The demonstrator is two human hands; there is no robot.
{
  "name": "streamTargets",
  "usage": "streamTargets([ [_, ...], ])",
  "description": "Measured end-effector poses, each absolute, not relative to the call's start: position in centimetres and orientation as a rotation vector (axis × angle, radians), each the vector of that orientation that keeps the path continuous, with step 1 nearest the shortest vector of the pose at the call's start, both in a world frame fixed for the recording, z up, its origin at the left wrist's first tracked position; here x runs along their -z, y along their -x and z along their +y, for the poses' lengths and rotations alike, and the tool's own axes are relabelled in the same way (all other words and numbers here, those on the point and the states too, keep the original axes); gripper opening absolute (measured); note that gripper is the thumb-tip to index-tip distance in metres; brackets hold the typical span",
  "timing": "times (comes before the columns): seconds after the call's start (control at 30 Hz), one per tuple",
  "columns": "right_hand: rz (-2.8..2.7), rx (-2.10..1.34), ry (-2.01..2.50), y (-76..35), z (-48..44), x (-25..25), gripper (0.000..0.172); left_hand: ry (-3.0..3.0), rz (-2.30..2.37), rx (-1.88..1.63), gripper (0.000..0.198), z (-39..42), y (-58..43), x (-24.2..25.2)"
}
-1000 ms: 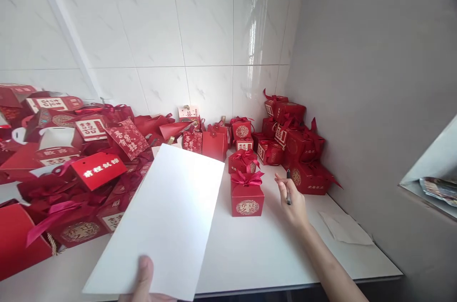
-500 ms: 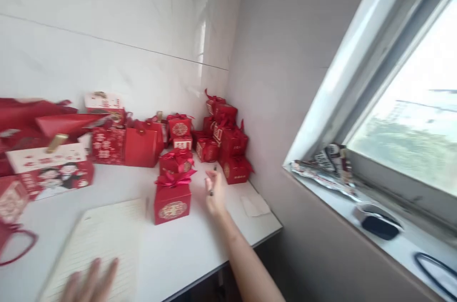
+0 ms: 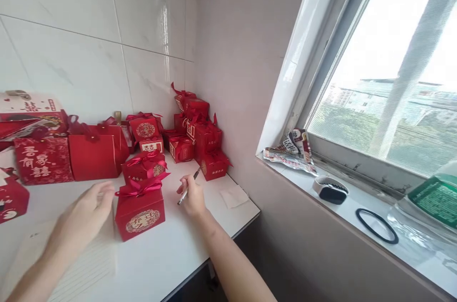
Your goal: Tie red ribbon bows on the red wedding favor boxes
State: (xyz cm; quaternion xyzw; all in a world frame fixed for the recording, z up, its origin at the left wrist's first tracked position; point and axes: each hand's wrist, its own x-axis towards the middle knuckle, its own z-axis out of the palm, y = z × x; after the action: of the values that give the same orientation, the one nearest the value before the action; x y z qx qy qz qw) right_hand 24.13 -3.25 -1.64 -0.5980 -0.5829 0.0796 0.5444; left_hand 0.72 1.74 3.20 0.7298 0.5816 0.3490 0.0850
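Observation:
My right hand (image 3: 193, 195) grips a pen (image 3: 183, 194), its dark end pointing up and away, just right of the nearest red gift box (image 3: 141, 214). That box has a gold round emblem and a pink-red ribbon bow on top; another ribboned red box (image 3: 144, 168) stands close behind it. My left hand (image 3: 87, 209) hovers over the lined paper (image 3: 89, 259), left of the nearest box. Its fingers are loosely bent with nothing between them, and it looks apart from the box. My left forearm covers part of the paper.
Red gift bags (image 3: 98, 154) line the tiled wall, and red boxes (image 3: 212, 166) are stacked in the corner. A paper slip (image 3: 233, 196) lies near the table's right edge. On the windowsill are snack wrappers (image 3: 291, 156), a smart band (image 3: 332, 191), a black loop (image 3: 376, 226) and a bottle (image 3: 428, 216).
The view has swung right, bringing the bottle into sight. My left hand has lifted from the paper and moved forward toward the nearest box. My right hand still holds the pen.

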Motion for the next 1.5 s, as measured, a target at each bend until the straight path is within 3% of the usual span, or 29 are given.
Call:
streamTargets([
  [0.1,-1.414,-0.090,1.485,-24.9,-5.2,1.4,0.016,-2.004,1.712,-0.988,0.030,-0.4,-2.3,-3.3],
  [0.27,-1.239,0.091,1.702,-28.1,-10.9,3.0,0.023,-2.027,1.509,-1.102,0.031,-0.9,-2.4,-0.7],
  [0.47,-1.198,0.025,1.843,-29.5,-14.5,4.5,0.020,-1.955,1.468,-1.095,0.037,-0.4,-2.6,0.2],
  [0.67,-1.063,-0.033,1.630,-28.3,-15.2,2.4,0.020,-1.956,1.474,-1.052,0.038,-0.8,-2.6,0.1],
  [0.9,-0.708,-0.370,1.240,-27.1,-16.0,0.2,0.024,-1.964,1.455,-1.045,0.038,-1.0,-2.7,-0.1],
  [1.1,-0.802,-0.132,1.271,-26.4,-16.2,0.2,0.017,-1.996,1.475,-1.031,0.037,-1.1,-2.7,-0.2],
  [1.3,-1.338,-0.034,1.331,-25.0,-16.6,0.8,0.005,-1.983,1.470,-1.039,0.037,-1.3,-2.8,-0.2],
  [1.43,-1.174,-0.079,1.302,-25.5,-16.2,1.5,0.022,-2.004,1.454,-1.154,0.036,-0.9,-2.5,-0.2],
  [1.5,-1.075,-0.170,1.229,-26.2,-15.6,1.6,0.039,-2.083,1.445,-1.435,0.026,-1.1,-2.2,-0.5],
])
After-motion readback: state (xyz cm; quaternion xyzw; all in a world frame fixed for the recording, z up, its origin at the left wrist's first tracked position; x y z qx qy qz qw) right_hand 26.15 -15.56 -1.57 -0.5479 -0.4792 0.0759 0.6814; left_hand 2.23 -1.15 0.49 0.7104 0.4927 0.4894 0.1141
